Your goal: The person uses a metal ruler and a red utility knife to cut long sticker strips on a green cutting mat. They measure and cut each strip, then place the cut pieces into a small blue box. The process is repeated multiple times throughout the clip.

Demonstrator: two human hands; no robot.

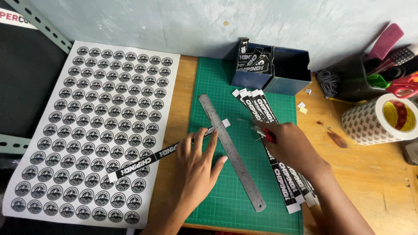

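Note:
My left hand (198, 163) lies flat, fingers spread, on a long black printed strip (148, 159) and touches a steel ruler (230, 150) that crosses the strip on the green cutting mat (217, 82). The strip's white end (226, 123) pokes out to the right of the ruler. My right hand (291, 146) grips a small red-handled cutting knife (264, 132) just right of the ruler, resting over a fanned pile of similar black strips (261, 109).
A large white sheet of round black stickers (100, 126) covers the left side. Two dark blue boxes (287, 72) stand at the mat's far edge, one holding strips. At the right are a big tape roll (383, 119), a holder with scissors (405, 85) and a coil of cord (327, 82).

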